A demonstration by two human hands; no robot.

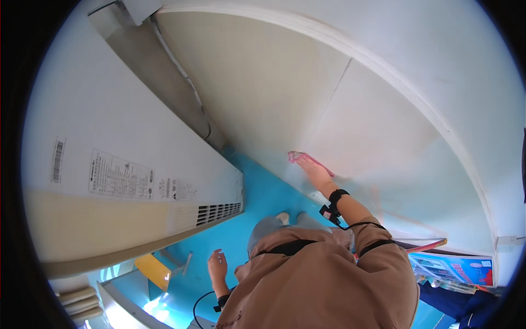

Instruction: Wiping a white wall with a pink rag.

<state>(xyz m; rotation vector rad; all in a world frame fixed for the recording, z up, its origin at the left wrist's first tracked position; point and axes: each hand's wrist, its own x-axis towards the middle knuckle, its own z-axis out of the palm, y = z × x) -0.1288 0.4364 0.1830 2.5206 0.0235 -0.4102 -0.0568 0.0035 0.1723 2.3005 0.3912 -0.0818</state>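
My right hand (315, 170) presses a pink cloth (314, 158) against a pale wall (370, 123). The cloth shows past my fingertips and along the side of my hand. Just above it, a thin dark seam (328, 105) runs up the wall. Beside my body hangs my left hand (218, 265), holding nothing, its fingers loosely bent and a little apart. The blue floor (263, 172) is under it. Both wrists wear black straps with cables.
To the left stands a tall white appliance cabinet (123, 123) with printed labels and a vent grille (220, 214). A pipe (176, 61) runs behind it. Lower left are a yellow board (153, 272) and stacked pale items (80, 302). A poster (452, 267) and dark blue fabric (448, 302) lie right.
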